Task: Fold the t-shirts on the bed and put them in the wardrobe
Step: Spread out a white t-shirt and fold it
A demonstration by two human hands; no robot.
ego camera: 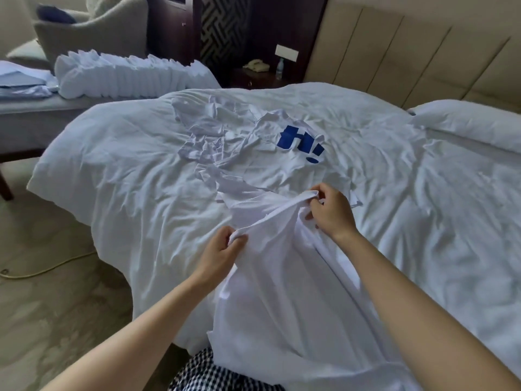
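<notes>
The left hand (222,249) is curled tight, thumb over fingers, gripping a bunched edge of a white t-shirt (282,300). The right hand (329,213), up and to the right of it, pinches the same edge between thumb and forefinger, with the other fingers loosely bent against the cloth. The edge runs taut between the two hands. The rest of the shirt hangs below them toward the person, draping over the near side of the bed (118,170) and partly covering a black-and-white checked cloth (220,373). Just beyond the right hand, a t-shirt with a blue print (298,145) lies flat on the bed. A crumpled t-shirt (203,131) lies to its left, touching it. Far to the right of the hands a pillow (465,122) rests against the padded headboard (394,52). Well beyond the left hand, a grey counter (42,108) carries a row of folded white shirts (127,74) and some pale blue garments (22,83). A grey armchair (93,32) stands behind it. A yellow cable (42,269) lies on the floor left of the left hand.
</notes>
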